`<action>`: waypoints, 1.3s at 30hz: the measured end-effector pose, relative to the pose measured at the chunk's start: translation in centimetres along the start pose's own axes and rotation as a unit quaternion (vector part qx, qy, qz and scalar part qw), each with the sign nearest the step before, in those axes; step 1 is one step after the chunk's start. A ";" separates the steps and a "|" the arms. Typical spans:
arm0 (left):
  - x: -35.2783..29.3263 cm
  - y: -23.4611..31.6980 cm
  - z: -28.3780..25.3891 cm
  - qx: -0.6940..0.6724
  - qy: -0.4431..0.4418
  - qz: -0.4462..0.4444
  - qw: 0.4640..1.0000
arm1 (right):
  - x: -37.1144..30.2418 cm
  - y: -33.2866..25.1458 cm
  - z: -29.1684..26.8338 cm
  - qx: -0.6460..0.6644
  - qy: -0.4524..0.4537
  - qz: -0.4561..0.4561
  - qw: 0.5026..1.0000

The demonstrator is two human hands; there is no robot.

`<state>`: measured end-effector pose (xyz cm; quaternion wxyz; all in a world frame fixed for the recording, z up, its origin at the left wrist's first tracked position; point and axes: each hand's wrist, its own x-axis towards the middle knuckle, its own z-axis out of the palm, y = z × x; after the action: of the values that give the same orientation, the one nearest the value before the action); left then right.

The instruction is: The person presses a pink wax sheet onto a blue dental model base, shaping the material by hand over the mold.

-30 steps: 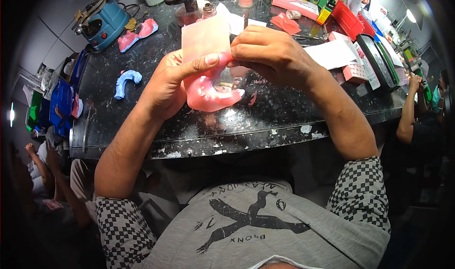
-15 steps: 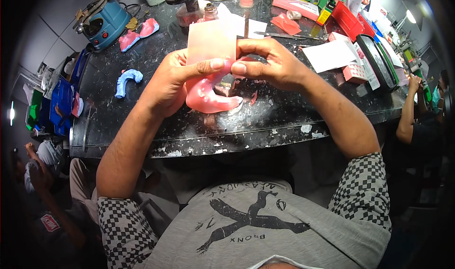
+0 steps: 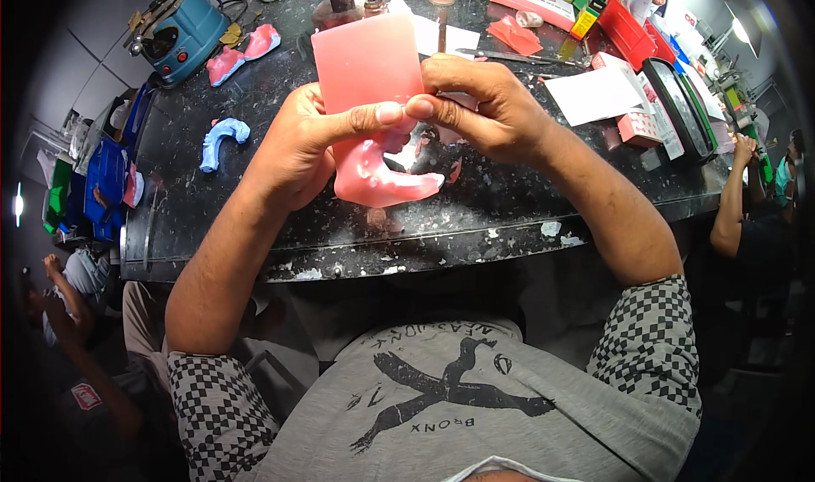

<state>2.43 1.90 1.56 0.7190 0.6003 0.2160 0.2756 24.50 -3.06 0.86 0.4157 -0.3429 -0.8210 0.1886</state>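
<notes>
My left hand [image 3: 307, 147] grips a pink horseshoe-shaped dental cast [image 3: 373, 176] above the dark speckled bench [image 3: 255, 219], its thumb pressing a flat pink wax sheet [image 3: 365, 62] against the cast's top. My right hand [image 3: 488, 109] pinches the sheet's lower right edge between thumb and fingers. The sheet stands nearly upright and hides the upper part of the cast. Both thumbs almost meet at the sheet's lower edge.
A blue dental cast [image 3: 219, 141] lies left on the bench, two pink casts [image 3: 242, 53] beside a blue machine [image 3: 177, 28] at back left. Papers [image 3: 594, 96], boxes and a dark tray [image 3: 677, 109] crowd the right. Another person's arm [image 3: 732, 198] shows at far right.
The wax sheet has tilted toward me and looks larger and pinker. My right thumb and fingers moved left to meet my left thumb on its edge.
</notes>
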 end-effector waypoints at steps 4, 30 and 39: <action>0.0 0.3 0.2 0.000 -0.023 0.003 1.000 | -0.1 0.3 0.0 0.035 -0.001 -0.034 0.999; 0.4 1.2 -0.8 0.004 -0.039 -0.012 0.999 | 0.1 -0.4 0.7 0.209 0.004 0.116 0.971; 1.1 -0.1 -1.7 -0.093 0.014 0.027 0.995 | 0.6 0.8 0.6 0.277 0.148 0.152 0.937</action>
<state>2.18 3.89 1.15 0.7612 0.5322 0.1831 0.3222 24.11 -2.07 0.39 0.5776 -0.3587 -0.6038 0.4162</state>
